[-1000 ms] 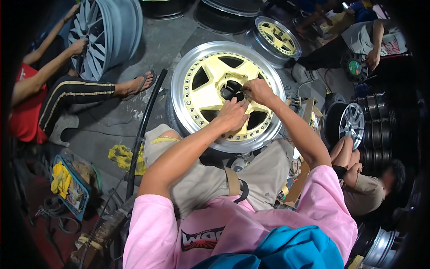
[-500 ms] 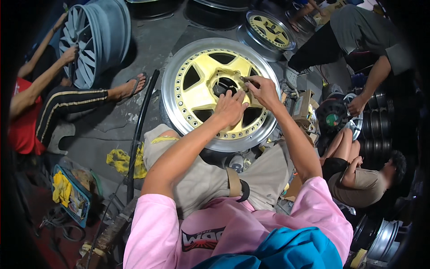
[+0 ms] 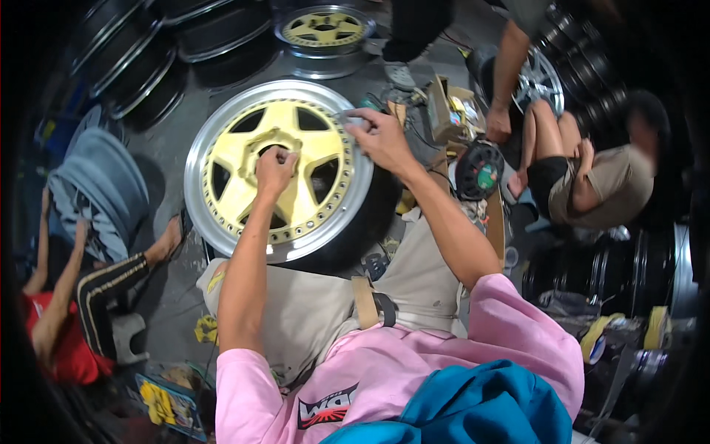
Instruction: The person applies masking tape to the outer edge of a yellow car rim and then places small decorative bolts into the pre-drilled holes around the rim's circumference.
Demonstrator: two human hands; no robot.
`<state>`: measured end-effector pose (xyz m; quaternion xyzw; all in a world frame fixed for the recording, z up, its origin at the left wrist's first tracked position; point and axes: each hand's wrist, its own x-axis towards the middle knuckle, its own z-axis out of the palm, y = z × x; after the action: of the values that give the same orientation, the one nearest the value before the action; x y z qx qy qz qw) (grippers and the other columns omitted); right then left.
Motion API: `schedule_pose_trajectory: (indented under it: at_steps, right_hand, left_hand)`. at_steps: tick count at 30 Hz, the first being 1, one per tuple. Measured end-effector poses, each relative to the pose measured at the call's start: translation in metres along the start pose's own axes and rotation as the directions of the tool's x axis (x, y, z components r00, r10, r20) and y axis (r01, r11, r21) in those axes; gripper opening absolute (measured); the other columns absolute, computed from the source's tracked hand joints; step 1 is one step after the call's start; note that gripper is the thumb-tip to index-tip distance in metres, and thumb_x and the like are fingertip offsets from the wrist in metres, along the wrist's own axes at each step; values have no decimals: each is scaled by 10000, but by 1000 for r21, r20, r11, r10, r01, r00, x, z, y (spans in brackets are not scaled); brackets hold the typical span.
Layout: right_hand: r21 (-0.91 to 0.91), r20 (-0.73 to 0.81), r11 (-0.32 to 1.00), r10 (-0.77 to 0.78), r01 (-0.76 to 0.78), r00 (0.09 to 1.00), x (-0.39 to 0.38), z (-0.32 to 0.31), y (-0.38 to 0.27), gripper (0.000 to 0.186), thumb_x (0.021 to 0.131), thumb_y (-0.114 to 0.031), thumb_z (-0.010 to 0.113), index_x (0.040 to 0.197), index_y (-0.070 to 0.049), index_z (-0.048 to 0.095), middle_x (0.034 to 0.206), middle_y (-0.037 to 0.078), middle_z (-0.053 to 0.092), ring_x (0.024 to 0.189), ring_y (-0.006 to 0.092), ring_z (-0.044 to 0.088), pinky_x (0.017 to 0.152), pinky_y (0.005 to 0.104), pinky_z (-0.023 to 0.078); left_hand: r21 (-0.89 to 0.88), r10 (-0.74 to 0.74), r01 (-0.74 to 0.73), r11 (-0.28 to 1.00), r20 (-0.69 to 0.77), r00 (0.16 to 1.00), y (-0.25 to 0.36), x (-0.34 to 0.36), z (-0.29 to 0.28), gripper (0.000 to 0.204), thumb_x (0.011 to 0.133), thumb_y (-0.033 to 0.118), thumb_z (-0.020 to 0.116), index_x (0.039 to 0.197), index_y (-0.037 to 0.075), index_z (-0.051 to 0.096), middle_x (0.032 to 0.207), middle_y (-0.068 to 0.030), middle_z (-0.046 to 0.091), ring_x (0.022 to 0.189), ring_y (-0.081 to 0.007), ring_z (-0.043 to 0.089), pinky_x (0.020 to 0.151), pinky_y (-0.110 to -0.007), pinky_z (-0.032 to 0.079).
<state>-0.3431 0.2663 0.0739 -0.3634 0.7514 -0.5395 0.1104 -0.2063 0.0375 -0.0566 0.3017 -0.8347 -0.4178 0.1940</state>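
A large wheel rim with a pale yellow five-spoke face and a polished silver lip lies in front of my knees, face up and slightly tilted. My left hand is closed at its centre hole, fingers curled over the yellow edge of the hub. Off the wheel's upper right lip, my right hand pinches a small grey piece, blurred, perhaps folded sandpaper. Small round bolt holes ring the yellow face.
Another yellow-faced wheel lies beyond. Dark rims stack at the back left. A person at left handles a grey rim. To the right are an open cardboard box, a black round pad and a seated person.
My view has swung right, so the wheel appears farther left. My left hand has shifted from the spoke to the centre hole. My right hand has moved outward from near the hub to the lip.
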Motion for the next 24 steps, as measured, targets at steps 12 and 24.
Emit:
schedule_pose_trajectory:
  at_steps: [12, 24]
  right_hand:
    - [-122, -61, 964, -243, 234, 968, -25, -49, -25, 293, 901, -149, 770, 1187, -89, 758, 614, -43, 550, 586, 39, 498, 595, 232, 439]
    - [101, -32, 993, -53, 56, 998, -24, -51, -48, 278, 926, -87, 741, 1201, -52, 749, 646, -78, 534, 588, 0, 413, 518, 210, 313]
  left_hand:
    - [-71, -542, 556, 828, 148, 827, -15, 30, 1, 230, 857, 262, 840, 786, 77, 722, 709, -12, 646, 557, -118, 549, 515, -315, 434]
    - [-400, -525, 615, 679, 321, 788, 25, 21, -6, 271, 872, 142, 801, 661, 29, 675, 624, -49, 623, 470, -127, 521, 415, -302, 364]
